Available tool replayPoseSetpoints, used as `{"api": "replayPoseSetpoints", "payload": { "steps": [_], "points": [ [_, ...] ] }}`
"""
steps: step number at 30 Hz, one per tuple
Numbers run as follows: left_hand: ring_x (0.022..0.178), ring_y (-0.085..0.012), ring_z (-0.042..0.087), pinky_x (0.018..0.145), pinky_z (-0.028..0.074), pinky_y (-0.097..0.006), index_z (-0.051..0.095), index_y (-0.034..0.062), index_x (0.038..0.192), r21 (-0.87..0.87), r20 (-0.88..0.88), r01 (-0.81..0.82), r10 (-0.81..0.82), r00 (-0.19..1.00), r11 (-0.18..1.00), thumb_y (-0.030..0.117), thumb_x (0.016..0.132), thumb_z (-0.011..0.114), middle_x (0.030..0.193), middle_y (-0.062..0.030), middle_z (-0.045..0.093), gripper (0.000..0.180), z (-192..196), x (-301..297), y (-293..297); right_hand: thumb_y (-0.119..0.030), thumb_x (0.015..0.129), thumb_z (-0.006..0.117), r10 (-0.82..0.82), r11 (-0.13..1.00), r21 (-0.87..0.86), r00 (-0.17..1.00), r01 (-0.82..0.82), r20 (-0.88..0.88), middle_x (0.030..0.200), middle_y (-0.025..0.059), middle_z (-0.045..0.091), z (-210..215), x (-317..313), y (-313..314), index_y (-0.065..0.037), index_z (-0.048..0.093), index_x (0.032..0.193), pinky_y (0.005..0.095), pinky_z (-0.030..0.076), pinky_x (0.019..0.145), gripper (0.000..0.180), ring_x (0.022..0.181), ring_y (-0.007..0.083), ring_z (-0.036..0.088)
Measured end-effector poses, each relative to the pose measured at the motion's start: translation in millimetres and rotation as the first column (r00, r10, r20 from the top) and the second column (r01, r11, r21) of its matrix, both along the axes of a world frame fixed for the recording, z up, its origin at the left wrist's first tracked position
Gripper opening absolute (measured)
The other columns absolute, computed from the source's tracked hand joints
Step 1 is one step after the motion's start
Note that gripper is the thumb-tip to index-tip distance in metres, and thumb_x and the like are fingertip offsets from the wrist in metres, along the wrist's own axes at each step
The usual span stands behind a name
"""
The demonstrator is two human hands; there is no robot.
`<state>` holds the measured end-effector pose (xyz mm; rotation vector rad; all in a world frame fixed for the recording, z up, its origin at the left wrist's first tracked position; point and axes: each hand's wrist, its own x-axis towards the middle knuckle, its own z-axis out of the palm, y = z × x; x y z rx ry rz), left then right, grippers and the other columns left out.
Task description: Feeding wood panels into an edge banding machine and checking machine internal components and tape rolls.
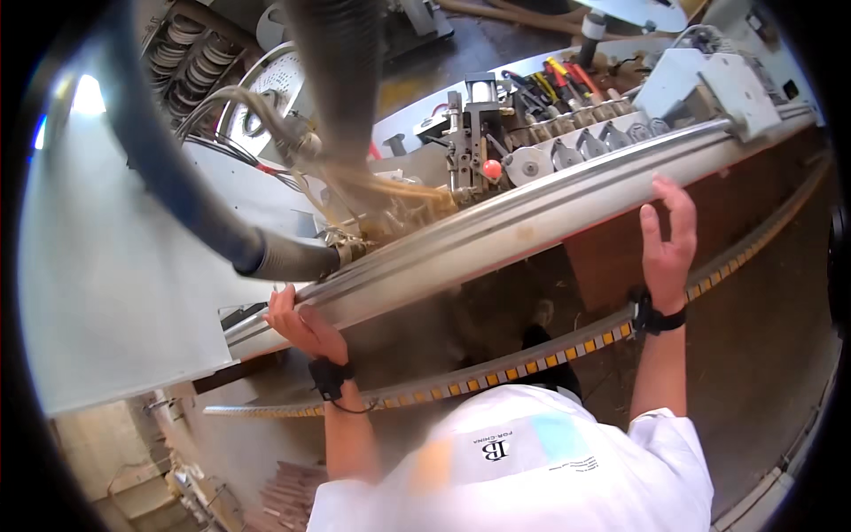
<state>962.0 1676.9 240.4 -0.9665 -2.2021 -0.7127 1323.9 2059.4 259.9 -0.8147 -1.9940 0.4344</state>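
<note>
Along the middle of the head view, as seen by someone standing near, the entries run as follows. Item: one long pale metal rail (pixel 523 217), grooved along its length, slanting up from lower left to upper right, with both hands at it. Item: left hand (pixel 306 326), at the rail's lower-left end, fingertips against the edge; whether its grip pinches anything, I cannot tell. Item: right hand (pixel 671 232), farther along at the rail's front side, its grip spread, thumb and fingers apart with nothing between; contact with the rail is uncertain. Item: two black wristbands (pixel 658 316), one per wrist. Item: one white T-shirt (pixel 567 443), on the person, with coloured blocks on it. Item: one curved strip (pixel 496 379) of yellow and grey blocks, passing below the wrists. Item: one reddish-brown panel (pixel 612 257), below the rail. Beyond the rail: one upright dark ribbed hose (pixel 341 80); one curved black hose (pixel 173 182); one red ball knob (pixel 492 168); a row of hand tools (pixel 567 82), red and yellow handles. At left: one white panel (pixel 124 257). Lower left: wooden strips (pixel 292 496), stacked on the floor.
</note>
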Motion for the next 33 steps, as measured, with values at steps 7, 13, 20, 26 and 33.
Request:
{"api": "replayPoseSetpoints", "payload": {
  "steps": [7, 13, 20, 26, 33],
  "points": [
    [0.118, -0.0333, 0.053, 0.109, 0.036, -0.048, 0.056, -0.0023, 0.124, -0.023, -0.07, -0.059, 0.057, 0.996, 0.998, 0.028, 0.11, 0.04, 0.128, -0.0201, 0.056, 0.037, -24, -7, 3, -0.024, 0.098, 0.06, -0.03, 0.951, 0.304, 0.968, -0.049, 0.248, 0.135, 0.0099, 0.066, -24, -26, 73, -0.008, 0.063, 0.128, 0.0504, 0.026, 0.122, 0.034, 0.137, 0.0333, 0.052],
    [0.127, -0.0274, 0.052, 0.111, 0.038, -0.045, 0.047, -0.0014, 0.137, 0.146, 0.36, -0.133, 0.073, 0.93, 0.98, 0.054, 0.111, 0.026, 0.137, -0.0169, 0.055, 0.065, -30, -3, 7, -0.04, 0.101, 0.04, -0.028, 0.922, 0.377, 0.953, -0.092, 0.302, 0.125, 0.0174, 0.064, -44, -18, 88, -0.002, 0.06, 0.123, 0.0567, 0.026, 0.122, 0.048, 0.128, 0.0429, 0.054],
    [0.119, -0.0301, 0.059, 0.106, 0.047, -0.045, 0.046, -0.0045, 0.142, -0.211, 0.343, -0.497, 0.54, 0.769, 0.842, 0.053, 0.11, 0.031, 0.136, -0.0232, 0.056, 0.067, -51, 7, -63, -0.044, 0.103, 0.031, -0.075, 0.743, 0.669, 0.996, 0.027, 0.042, 0.113, 0.0228, 0.061, -79, -33, 106, 0.005, 0.055, 0.115, 0.066, 0.042, 0.109, 0.056, 0.121, 0.0452, 0.057],
    [0.12, -0.0293, 0.058, 0.106, 0.047, -0.045, 0.046, -0.0033, 0.142, -0.053, 0.483, -0.454, 0.421, 0.768, 0.889, 0.054, 0.11, 0.033, 0.137, -0.0215, 0.056, 0.067, -46, 17, -52, -0.046, 0.109, 0.035, 0.033, 0.378, 0.851, 0.924, -0.364, 0.381, 0.116, 0.0185, 0.053, -43, -28, 163, -0.002, 0.041, 0.126, 0.0562, 0.052, 0.105, 0.047, 0.12, 0.0392, 0.06],
    [0.121, -0.0283, 0.058, 0.107, 0.047, -0.044, 0.046, -0.002, 0.143, -0.002, 0.552, -0.446, 0.373, 0.746, 0.895, 0.056, 0.109, 0.034, 0.138, -0.0196, 0.056, 0.068, -44, 16, -49, -0.045, 0.109, 0.036, 0.055, 0.405, 0.833, 0.92, -0.376, 0.388, 0.116, 0.019, 0.053, -44, -31, 166, -0.002, 0.041, 0.125, 0.0566, 0.053, 0.105, 0.047, 0.119, 0.0399, 0.06]
  ]
}}
